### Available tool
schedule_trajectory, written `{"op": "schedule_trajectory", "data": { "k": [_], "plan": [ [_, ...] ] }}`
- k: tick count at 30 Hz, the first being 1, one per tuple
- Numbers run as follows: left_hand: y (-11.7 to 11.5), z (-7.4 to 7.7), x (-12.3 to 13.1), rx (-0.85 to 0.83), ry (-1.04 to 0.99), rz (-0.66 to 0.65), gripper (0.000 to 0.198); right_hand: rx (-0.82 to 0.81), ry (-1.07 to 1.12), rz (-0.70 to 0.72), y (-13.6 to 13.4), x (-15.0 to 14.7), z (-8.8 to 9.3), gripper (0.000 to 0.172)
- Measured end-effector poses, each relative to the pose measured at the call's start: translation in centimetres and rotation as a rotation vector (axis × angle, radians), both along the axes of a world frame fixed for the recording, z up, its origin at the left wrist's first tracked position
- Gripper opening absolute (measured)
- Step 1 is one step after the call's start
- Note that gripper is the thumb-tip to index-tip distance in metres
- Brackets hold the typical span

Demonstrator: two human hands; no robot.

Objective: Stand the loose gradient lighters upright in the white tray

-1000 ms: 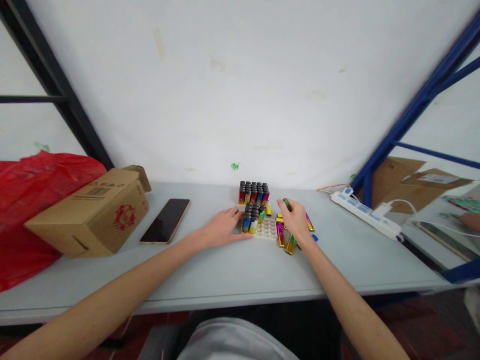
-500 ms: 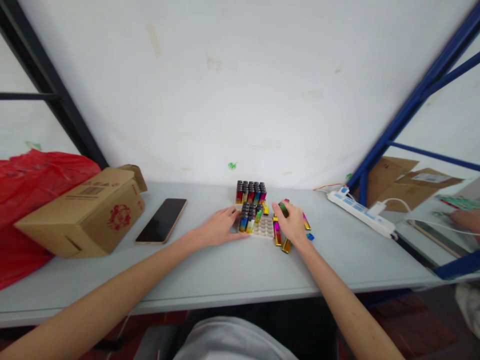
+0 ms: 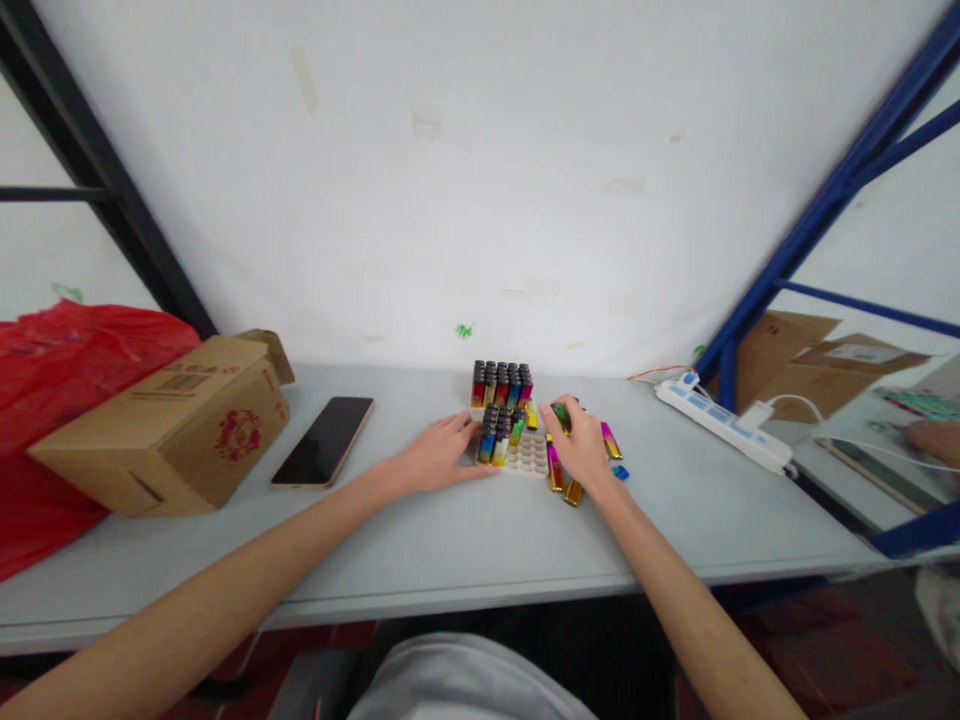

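Observation:
My left hand (image 3: 441, 455) is at the left side of a pale tray (image 3: 531, 460) with round holes, its thumb along the front edge and its fingers bracketing the back left. Upright lighters (image 3: 496, 432) with black tops fill the tray's left part; the holes on the right are bare. My right hand (image 3: 583, 445) is closed on a green lighter (image 3: 560, 412), pinched between thumb and fingers just right of the tray. Beneath and around that hand lie several loose lighters, among them a magenta-and-gold one (image 3: 554, 468) and a gold one (image 3: 574, 492).
A full block of lighters (image 3: 501, 384) stands behind the tray. Leftward are a black phone (image 3: 324, 442), a cardboard box (image 3: 172, 425) and a red bag (image 3: 82, 345). A white power strip (image 3: 720, 425) lies right. Another person's hand (image 3: 934, 440) shows at the far right.
My right hand has shifted slightly left, and the green lighter in it has tilted and moved a little toward the tray. My left hand stays put.

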State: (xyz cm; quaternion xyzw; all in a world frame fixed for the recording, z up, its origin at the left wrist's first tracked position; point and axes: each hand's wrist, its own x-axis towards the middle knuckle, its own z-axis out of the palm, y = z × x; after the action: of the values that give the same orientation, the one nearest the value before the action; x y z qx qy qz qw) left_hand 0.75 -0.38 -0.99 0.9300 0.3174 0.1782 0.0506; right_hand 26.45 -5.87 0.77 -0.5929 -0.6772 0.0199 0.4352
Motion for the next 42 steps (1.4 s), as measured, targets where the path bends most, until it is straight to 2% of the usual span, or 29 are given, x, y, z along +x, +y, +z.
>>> {"op": "schedule_trajectory", "data": {
  "k": [4,7,12,17,22,26,29,32,35,39,42],
  "plan": [
    [0.0,-0.1,0.0,0.003,0.002,-0.001,0.063,0.008,-0.039,0.111,-0.2,0.1,0.5,0.032],
    [0.0,-0.1,0.0,0.003,0.008,0.002,0.063,0.047,-0.117,0.170,-0.2,0.2,0.6,0.037],
    [0.0,0.1,0.0,-0.012,-0.006,-0.006,0.064,-0.078,-0.128,0.250,-0.3,0.0,0.5,0.048],
    [0.0,0.0,0.0,-0.012,-0.004,-0.004,0.065,-0.116,-0.060,0.290,-0.4,-0.2,0.6,0.043],
    [0.1,-0.2,0.0,-0.024,-0.031,-0.017,0.066,-0.124,-0.207,0.346,0.0,-0.1,-0.2,0.040],
    [0.2,-0.2,0.0,-0.018,-0.010,-0.011,0.065,-0.135,-0.342,0.259,0.3,-0.3,-0.7,0.048],
    [0.1,-0.1,0.0,-0.007,-0.006,-0.001,0.064,-0.135,-0.276,0.244,0.3,0.3,-0.5,0.052],
    [0.0,0.1,0.0,-0.018,-0.001,0.001,0.065,-0.062,-0.217,0.063,0.9,2.5,-0.3,0.047],
    [0.0,0.2,0.0,-0.026,0.013,0.010,0.066,-0.052,-0.253,-0.158,2.0,5.5,-0.8,0.032],
    [0.0,0.1,0.1,-0.022,0.000,0.004,0.066,-0.181,-0.324,-0.367,3.2,8.3,-2.0,0.029],
    [0.1,0.0,0.0,-0.020,-0.013,-0.006,0.066,-0.283,-0.344,-0.421,3.7,8.6,-2.2,0.037]
  ]
}}
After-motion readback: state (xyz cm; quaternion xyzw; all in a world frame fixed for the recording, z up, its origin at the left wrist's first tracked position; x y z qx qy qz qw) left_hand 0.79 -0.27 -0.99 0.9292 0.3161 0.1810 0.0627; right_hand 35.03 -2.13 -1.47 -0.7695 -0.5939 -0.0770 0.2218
